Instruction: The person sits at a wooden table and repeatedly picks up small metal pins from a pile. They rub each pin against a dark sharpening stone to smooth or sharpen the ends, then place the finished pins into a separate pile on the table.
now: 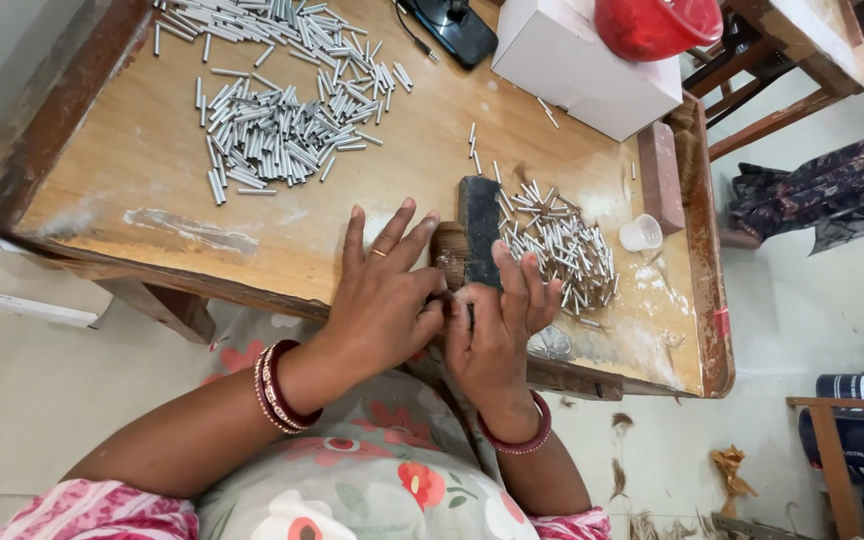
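Observation:
My left hand (382, 295) and my right hand (497, 325) meet at the near edge of a low wooden table (152, 170). Their thumbs and forefingers pinch a small dark tuft together; the other fingers are spread. Just beyond the fingertips stands a dark block (479, 225) with a brown bristle bundle (448, 252) beside it. A small heap of short metal tubes (562, 245) lies right of the block, close to my right hand. A bigger heap of the same tubes (272, 125) lies at the far left.
A white box (582, 65) with a red bowl (657, 25) on it sits at the far right corner. A black device (457, 30) lies beside it. A small clear cup (640, 233) and a reddish bar (659, 175) rest near the right rim. Fibre scraps litter the floor (672, 470).

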